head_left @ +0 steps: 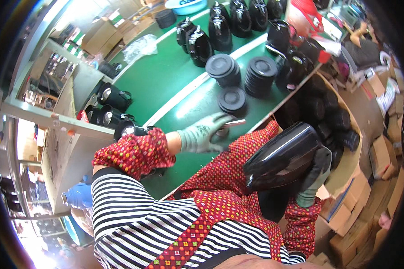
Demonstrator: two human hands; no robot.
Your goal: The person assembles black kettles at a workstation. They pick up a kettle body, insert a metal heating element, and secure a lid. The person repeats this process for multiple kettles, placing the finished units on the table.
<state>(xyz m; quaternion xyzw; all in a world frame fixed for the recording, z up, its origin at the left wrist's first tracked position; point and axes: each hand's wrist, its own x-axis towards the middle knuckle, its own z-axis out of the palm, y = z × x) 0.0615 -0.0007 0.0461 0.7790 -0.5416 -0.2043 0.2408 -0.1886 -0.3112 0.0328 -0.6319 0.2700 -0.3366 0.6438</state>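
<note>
Gloved fingers (220, 122) of the left hand (202, 134) close on a small slim tool (234, 122) at the green worktop (166, 80), just short of stacked black discs (232, 99). The right hand (316, 175) grips a glossy black kettle body (280, 157) from below, held at the lap, its fingers mostly hidden behind the shell. The tool's tip is too small to identify.

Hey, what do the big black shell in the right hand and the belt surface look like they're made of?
The black shell, held by the right hand, looks like glossy moulded plastic: long white light streaks run along its smooth curve. The green belt surface seems a matte rubbery or vinyl sheet, with only a soft, dull sheen. The left hand wears a grey knit-looking glove; its fibre can't be told.
</note>
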